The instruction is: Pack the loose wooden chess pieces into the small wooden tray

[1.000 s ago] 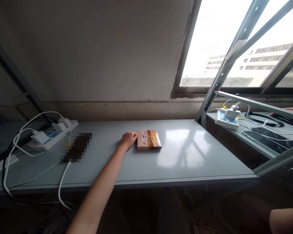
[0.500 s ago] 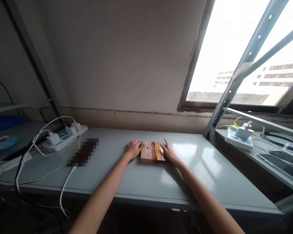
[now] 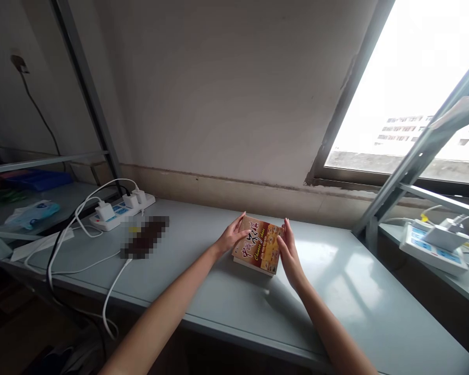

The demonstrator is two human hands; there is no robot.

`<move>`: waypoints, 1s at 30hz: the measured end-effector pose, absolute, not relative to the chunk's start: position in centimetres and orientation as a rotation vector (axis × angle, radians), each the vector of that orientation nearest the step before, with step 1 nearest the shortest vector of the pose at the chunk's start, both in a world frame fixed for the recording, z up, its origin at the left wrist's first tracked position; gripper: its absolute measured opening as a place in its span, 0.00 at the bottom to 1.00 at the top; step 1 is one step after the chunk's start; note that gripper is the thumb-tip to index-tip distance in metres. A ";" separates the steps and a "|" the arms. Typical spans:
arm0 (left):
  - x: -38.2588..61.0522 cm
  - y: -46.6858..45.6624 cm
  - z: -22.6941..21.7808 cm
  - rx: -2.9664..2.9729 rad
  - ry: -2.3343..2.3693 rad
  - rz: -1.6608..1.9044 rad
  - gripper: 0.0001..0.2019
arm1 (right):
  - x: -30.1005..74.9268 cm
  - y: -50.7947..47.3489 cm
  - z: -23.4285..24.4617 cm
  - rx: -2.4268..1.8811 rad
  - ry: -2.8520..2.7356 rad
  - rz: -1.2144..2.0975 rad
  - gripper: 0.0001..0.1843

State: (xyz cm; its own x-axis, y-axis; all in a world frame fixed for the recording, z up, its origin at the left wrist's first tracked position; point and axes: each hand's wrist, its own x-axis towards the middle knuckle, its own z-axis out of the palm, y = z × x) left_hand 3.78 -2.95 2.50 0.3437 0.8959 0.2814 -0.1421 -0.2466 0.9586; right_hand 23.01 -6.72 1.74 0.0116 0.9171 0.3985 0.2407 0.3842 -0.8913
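Chinese chess box (image 3: pixel 263 249): where was it, rel. to the fingers?

Btwn both hands. L hand (image 3: pixel 230 238) had its left side, R hand (image 3: pixel 292 255) its right.

Gripping or just resting?

Grasping, both of them. L thumb (image 3: pixel 241 235) lay on the cover, R thumb (image 3: pixel 280 242) pressed at the opp. edge; other fingertips showed up near the far corners, rest hidden behind.

Flat on the desk (image 3: pixel 229 307)?

Looked tilted & a bit askew, cover up. Couldn't tell if its underside touched.

Anything left of the L fingers?

Yep, well apart: a dark pixelated item (image 3: pixel 146 239) w/ a white cable (image 3: pixel 108 299), & past it a power strip (image 3: pixel 122 211) w/ white plugs.

And right of the R fingers?

Window glare on the desk nearby, then a 2nd strip (image 3: pixel 433 251) well off, on a separate surface (image 3: pixel 393 232).
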 end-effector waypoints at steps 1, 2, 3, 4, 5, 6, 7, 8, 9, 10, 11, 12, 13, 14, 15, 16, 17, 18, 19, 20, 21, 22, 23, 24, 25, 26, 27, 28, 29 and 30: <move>3.7 -3.3 3.1 1.398 0.635 1.128 0.36 | 23.0 -6.9 2.1 -1.035 -1.487 0.761 0.35; 3.6 -3.5 3.6 1.329 0.576 1.104 0.36 | 22.9 -7.1 2.3 -0.992 -1.485 0.789 0.34; 3.4 -3.8 4.1 1.279 0.535 1.087 0.35 | 22.9 -7.2 2.6 -0.963 -1.487 0.806 0.33; 3.1 -3.9 4.5 1.237 0.510 1.093 0.34 | 23.0 -7.3 2.8 -0.952 -1.488 0.802 0.32; 2.7 -3.9 4.8 1.198 0.499 1.126 0.34 | 23.1 -7.3 2.9 -0.957 -1.487 0.782 0.31; 2.3 -3.9 5.1 1.159 0.499 1.184 0.33 | 23.3 -7.2 2.8 -0.978 -1.477 0.755 0.30; 1.9 -3.7 5.2 1.121 0.512 1.259 0.32 | 23.5 -7.0 2.7 -1.011 -1.455 0.730 0.30; 1.4 -3.3 5.1 1.087 0.538 1.340 0.32 | 23.8 -6.8 2.5 -1.053 -1.421 0.710 0.29; 0.8 -2.9 5.0 1.064 0.579 1.411 0.32 | 24.1 -6.5 2.3 -1.099 -1.380 0.698 0.29; 0.3 -2.4 4.8 1.056 0.628 1.480 0.32 | 24.3 -6.2 1.9 -1.146 -1.343 0.695 0.29; -0.2 -1.9 4.6 1.052 0.687 1.553 0.32 | 24.5 -5.9 1.6 -1.189 -1.317 0.695 0.30; -0.8 -1.3 4.3 1.043 0.765 1.634 0.32 | 24.7 -5.6 1.2 -1.222 -1.307 0.698 0.30; -1.2 -0.8 4.1 1.054 0.845 1.715 0.32 | 24.8 -5.4 0.9 -1.247 -1.314 0.703 0.30; -1.7 -0.4 3.9 1.099 0.917 1.808 0.31 | 24.8 -5.2 0.6 -1.265 -1.335 0.710 0.30; -2.0 -0.1 3.7 1.173 0.987 1.898 0.30 | 24.8 -5.1 0.3 -1.279 -1.364 0.719 0.30; -2.2 0.1 3.6 1.253 1.076 1.982 0.28 | 24.7 -5.0 0.1 -1.291 -1.397 0.725 0.31; -2.4 0.2 3.4 1.341 1.188 2.044 0.26 | 24.6 -5.0 -0.1 -1.300 -1.431 0.725 0.31; -2.4 0.2 3.2 1.436 1.321 2.069 0.24 | 24.5 -4.9 -0.3 -1.307 -1.461 0.718 0.31; -2.3 0.2 3.0 1.544 1.464 2.046 0.23 | 24.5 -4.9 -0.5 -1.313 -1.490 0.700 0.31; -2.2 0.2 2.6 1.666 1.601 1.972 0.22 | 24.5 -4.8 -0.6 -1.320 -1.522 0.669 0.31; -2.0 0.2 2.2 1.806 1.708 1.850 0.22 | 24.6 -4.7 -0.7 -1.325 -1.559 0.622 0.31; -1.7 0.2 1.7 1.958 1.770 1.695 0.21 | 24.7 -4.7 -0.6 -1.328 -1.601 0.562 0.30; -1.4 0.1 1.2 2.099 1.799 1.533 0.21 | 24.7 -4.8 -0.4 -1.324 -1.647 0.494 0.29; -1.1 0.1 0.7 2.220 1.800 1.375 0.21 | 24.6 -5.0 -0.1 -1.312 -1.692 0.423 0.27; -0.9 0.0 0.2 2.306 1.802 1.250 0.21 | 24.4 -5.5 0.6 -1.288 -1.732 0.360 0.26; -0.6 0.0 -0.1 2.379 1.802 1.154 0.22 | 23.9 -6.4 1.4 -1.248 -1.769 0.328 0.24; -0.4 -0.2 -0.4 2.431 1.807 1.097 0.23 | 23.2 -7.6 2.4 -1.200 -1.806 0.326 0.22; -0.2 -0.3 -0.6 2.471 1.814 1.075 0.23 | 22.2 -9.2 3.5 -1.137 -1.852 0.383 0.20; -0.1 -0.4 -0.6 2.499 1.825 1.078 0.23 | 20.9 -11.2 4.6 -1.035 -1.937 0.539 0.19; 0.1 -0.6 -0.6 2.518 1.833 1.096 0.22 | 19.5 -13.6 5.7 -0.910 -2.050 0.760 0.19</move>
